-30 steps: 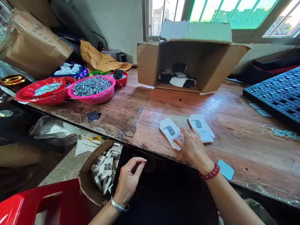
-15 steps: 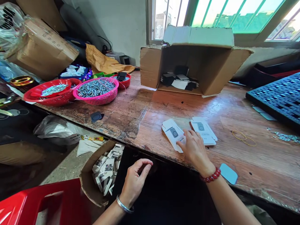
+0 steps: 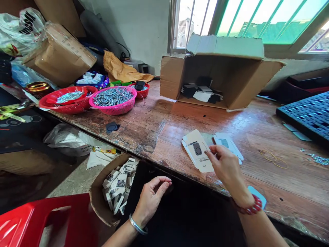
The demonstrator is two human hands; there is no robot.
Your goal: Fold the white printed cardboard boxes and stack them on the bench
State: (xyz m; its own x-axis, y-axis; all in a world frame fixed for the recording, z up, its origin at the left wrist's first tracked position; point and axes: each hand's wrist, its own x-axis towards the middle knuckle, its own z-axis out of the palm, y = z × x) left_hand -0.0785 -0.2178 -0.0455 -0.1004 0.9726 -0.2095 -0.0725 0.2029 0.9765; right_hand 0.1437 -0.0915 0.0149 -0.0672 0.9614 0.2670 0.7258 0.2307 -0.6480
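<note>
My right hand (image 3: 224, 163), with a red bead bracelet on the wrist, pinches the right edge of a flat white carton (image 3: 197, 164). Printed on the carton are a dark device and the word MAGNETIC; it appears tilted slightly up from the tabletop. Partly behind my right hand lies a second stack of flat white cartons (image 3: 228, 139). My left hand (image 3: 152, 195), wearing a silver bangle, hangs in front of the table edge. Its thumb and fingertips are drawn together, with nothing visible between them.
An open cardboard box (image 3: 169, 77) lies on its side at the back. Pink (image 3: 115, 109) and red baskets (image 3: 69, 109) of metal parts stand left. Below is a carton of small white boxes (image 3: 96, 192), beside a red stool (image 3: 77, 209). A rubber band (image 3: 273, 159) and black tray (image 3: 303, 113) lie right.
My right hand has closed on the left flat carton's edge and raised it a little. My left hand has hardly moved. The whole view has shifted slightly.
</note>
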